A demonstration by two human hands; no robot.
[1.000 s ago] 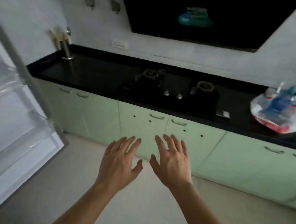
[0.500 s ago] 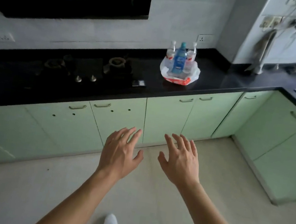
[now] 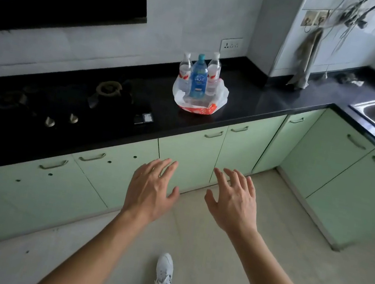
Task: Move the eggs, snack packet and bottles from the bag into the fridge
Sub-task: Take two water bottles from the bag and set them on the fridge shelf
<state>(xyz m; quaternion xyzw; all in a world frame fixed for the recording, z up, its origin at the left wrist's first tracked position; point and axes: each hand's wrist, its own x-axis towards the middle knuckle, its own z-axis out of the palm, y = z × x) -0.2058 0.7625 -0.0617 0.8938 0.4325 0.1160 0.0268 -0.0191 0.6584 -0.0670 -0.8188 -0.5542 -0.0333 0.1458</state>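
1. Hands, head view: left hand [image 3: 149, 187] and right hand [image 3: 233, 200] hover palm-down before the green cabinets [image 3: 189, 152], fingers spread wide, holding nothing.
2. Goods, same view: the bag [image 3: 198, 105] sits on the black counter [image 3: 261, 102], well apart from both hands. A blue bottle [image 3: 199, 77] stands upright in it between two clear bottles [image 3: 185, 68]. Eggs and snack packet cannot be made out.
3. Progress: three bottles are left to carry. The fridge is out of frame, so its contents are unknown.

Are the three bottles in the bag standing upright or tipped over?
Upright. The blue bottle and both clear bottles stand cap-up in the open plastic bag on the counter.
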